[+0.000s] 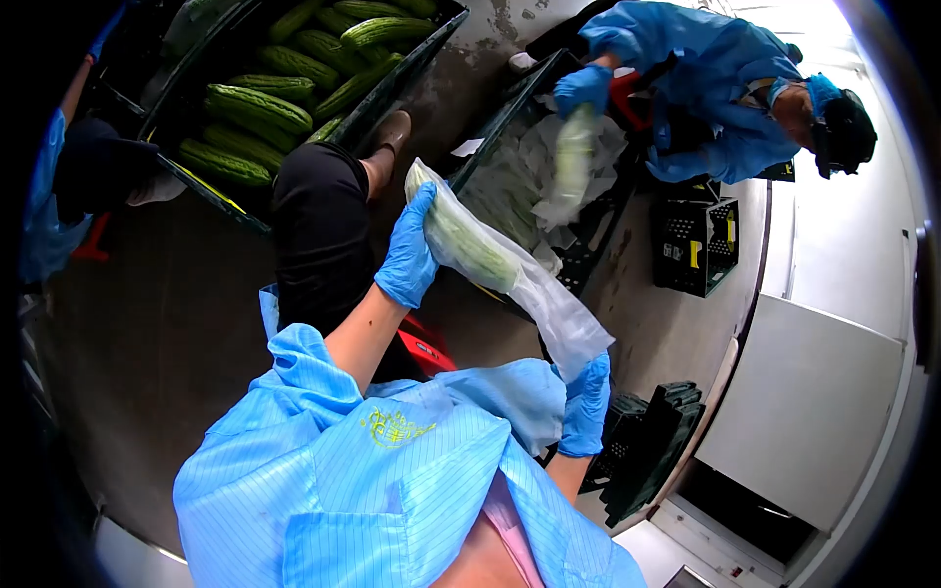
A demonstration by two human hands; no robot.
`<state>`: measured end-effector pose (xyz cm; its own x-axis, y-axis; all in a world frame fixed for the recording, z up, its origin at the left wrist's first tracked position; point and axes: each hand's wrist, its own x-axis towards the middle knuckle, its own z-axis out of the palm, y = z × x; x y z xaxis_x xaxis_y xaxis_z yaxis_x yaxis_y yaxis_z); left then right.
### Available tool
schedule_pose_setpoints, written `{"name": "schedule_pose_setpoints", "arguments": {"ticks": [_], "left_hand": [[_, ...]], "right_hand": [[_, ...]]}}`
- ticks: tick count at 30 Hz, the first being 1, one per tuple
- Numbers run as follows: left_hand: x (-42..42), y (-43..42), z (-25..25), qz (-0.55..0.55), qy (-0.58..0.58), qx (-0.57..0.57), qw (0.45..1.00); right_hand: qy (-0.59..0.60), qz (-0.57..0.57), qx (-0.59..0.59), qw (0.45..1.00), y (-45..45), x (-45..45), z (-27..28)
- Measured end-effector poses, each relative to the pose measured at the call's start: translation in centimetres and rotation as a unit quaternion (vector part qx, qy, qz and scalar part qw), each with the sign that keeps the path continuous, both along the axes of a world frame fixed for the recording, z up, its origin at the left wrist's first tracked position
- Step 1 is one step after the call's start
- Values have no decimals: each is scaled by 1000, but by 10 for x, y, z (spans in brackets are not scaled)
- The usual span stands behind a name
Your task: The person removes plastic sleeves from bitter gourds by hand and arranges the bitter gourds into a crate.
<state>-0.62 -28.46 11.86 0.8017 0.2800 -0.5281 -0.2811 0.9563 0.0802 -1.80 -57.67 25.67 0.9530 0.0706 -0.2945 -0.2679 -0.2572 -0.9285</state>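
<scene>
At centre, left grip [412, 245] closed around bagged gourd [469, 240], right grip [585, 404] clasping bag end [576, 331], smock logo [392, 428] illegible

Dark floor [167, 392]; white panel [799, 412] right; bright light [818, 24] upper right.

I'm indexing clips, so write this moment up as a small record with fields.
Left hand: blue-gloved, gripping a sleeved gourd
Right hand: blue-gloved, at the loose end of the translucent plastic sleeve; exact grip unclear
Bare gourds: heaped in a dark crate
Co-worker's hand: blue-gloved, holding another wrapped gourd
</scene>
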Motion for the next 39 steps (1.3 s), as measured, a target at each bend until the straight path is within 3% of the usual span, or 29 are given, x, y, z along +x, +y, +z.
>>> {"name": "schedule_pose_setpoints", "arguments": {"ticks": [2, 3, 6, 11, 15, 18, 19, 23, 31, 34, 39], "left_hand": [[3, 0, -2, 0, 7, 20, 1000], [4, -1, -2, -2, 14, 20, 1000], [9, -2, -9, -4, 15, 7, 1000], [8, -7, -11, -1, 27, 20, 999], [7, -6, -12, -7, 17, 24, 1000], [3, -6, 0, -48, -15, -19, 999], [3, -6, 3, -60, -30, -16, 998], [4, -14, 10, -95, -112, 13, 989], [4, -14, 14, -173, -153, 125, 965], [3, -19, 12, -182, -152, 107, 966], [6, -29, 9, -172, -167, -15, 971]], "right_hand": [[-24, -5, -3, 1000, -3, -1, -7], [29, 35, 0, 999, -11, 7, -10], [-9, -33, -61, 998, 2, 3, -21], [-61, -170, 45, 982, 18, 21, -30], [-142, -185, -43, 971, 0, 30, -35], [-173, -211, -76, 959, 9, 31, -21], [-177, -228, -37, 957, 14, 31, -18], [-223, -253, -73, 938, -5, 32, -17], [-217, -311, -9, 925, -14, 27, 10], [-226, -302, 73, 923, -13, 28, 20], [-276, -284, 138, 908, -5, 29, 39]]}}
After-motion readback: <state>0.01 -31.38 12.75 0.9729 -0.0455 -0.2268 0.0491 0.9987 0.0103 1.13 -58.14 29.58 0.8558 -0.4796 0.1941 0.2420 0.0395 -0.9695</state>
